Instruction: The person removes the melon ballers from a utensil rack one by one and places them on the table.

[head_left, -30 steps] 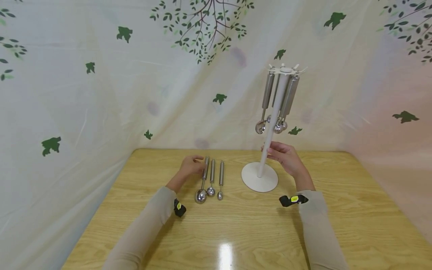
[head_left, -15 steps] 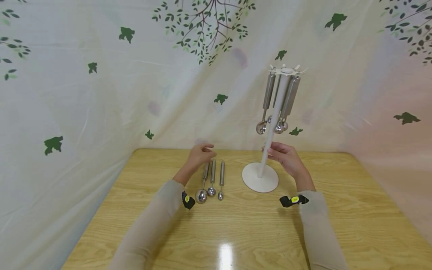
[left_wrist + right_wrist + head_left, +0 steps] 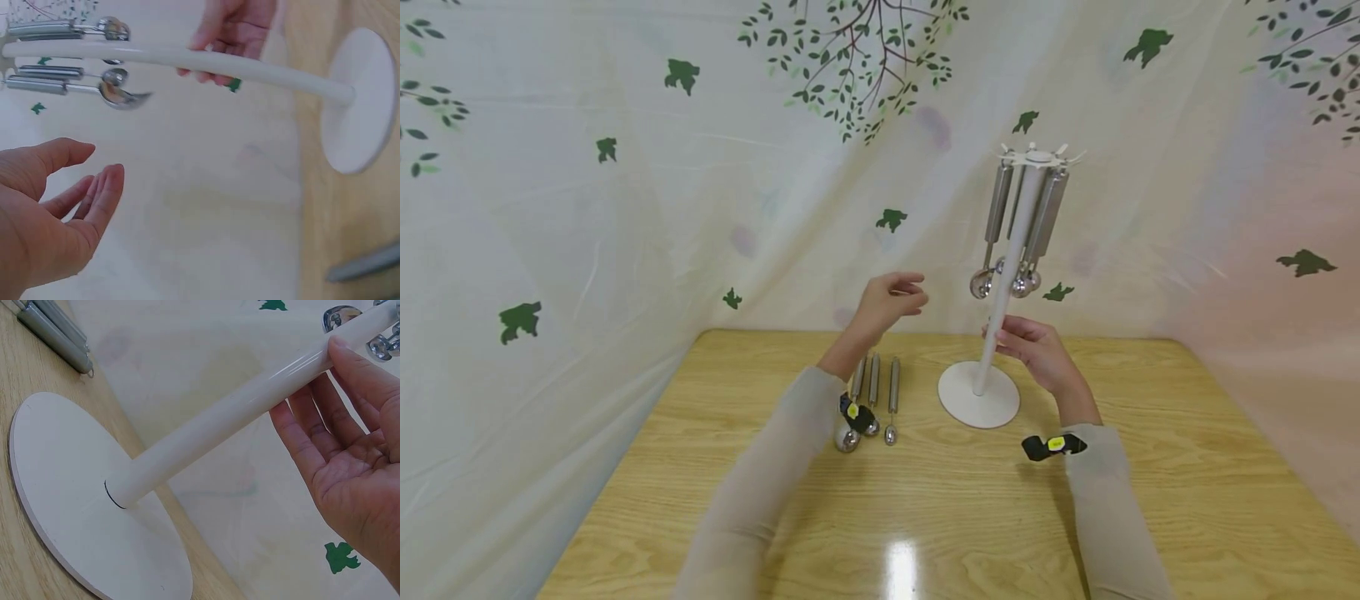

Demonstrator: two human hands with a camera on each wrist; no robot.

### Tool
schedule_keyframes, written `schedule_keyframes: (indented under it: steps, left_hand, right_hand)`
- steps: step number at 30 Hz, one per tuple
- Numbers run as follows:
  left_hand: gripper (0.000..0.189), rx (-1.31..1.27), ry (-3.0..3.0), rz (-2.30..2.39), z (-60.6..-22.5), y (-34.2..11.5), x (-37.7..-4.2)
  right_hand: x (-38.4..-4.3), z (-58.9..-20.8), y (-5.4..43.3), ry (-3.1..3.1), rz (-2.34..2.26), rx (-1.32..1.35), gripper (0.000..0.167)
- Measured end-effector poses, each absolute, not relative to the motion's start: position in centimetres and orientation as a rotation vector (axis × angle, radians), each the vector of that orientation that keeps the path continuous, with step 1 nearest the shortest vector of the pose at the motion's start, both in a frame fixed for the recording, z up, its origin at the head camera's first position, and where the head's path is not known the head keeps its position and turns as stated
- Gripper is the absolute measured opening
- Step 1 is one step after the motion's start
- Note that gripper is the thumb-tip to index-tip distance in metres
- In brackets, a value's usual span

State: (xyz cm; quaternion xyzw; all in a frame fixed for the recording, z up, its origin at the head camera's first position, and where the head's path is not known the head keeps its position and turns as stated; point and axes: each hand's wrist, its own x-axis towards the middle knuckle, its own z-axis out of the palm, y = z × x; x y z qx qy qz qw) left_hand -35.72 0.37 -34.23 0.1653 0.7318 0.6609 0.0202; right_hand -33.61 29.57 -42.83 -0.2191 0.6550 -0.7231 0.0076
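A white stand (image 3: 1009,267) with a round base (image 3: 958,408) rises near the table's back edge. Steel-handled scoops (image 3: 997,204) hang from its hooked top ring. My right hand (image 3: 1037,354) pinches the pole low down, thumb on one side and fingers on the other in the right wrist view. Between the laid-out utensils and the stand, my left hand (image 3: 887,307) is raised and empty, with a gap between thumb and fingers (image 3: 103,200). Three steel utensils lie on the table: a large scoop (image 3: 847,440), partly behind the wrist strap, a medium scoop (image 3: 874,379) and a small scoop (image 3: 892,387).
The wooden table (image 3: 970,517) reaches back to a pale curtain (image 3: 790,208) printed with branches and green leaf shapes. A black strap with a yellow mark sits on each wrist, over beige sleeves (image 3: 775,483).
My left hand has moved up and to the right, away from the scoops on the table toward the stand. My right hand has stayed on the pole.
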Motion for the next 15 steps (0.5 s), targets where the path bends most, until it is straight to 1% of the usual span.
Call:
schedule_keyframes:
  steps: [9,15]
  left_hand:
    - [0.036,0.822,2.202,2.276,-29.2,3.6,-36.0]
    - [0.039,0.951,2.122,2.389,-27.1,5.6,-36.1]
  right_hand:
    - [-33.7,-43.0,29.6,2.004,-2.275,-0.746,0.029]
    - [-33.8,-43.1,29.6,2.002,-2.284,-0.734,0.031]
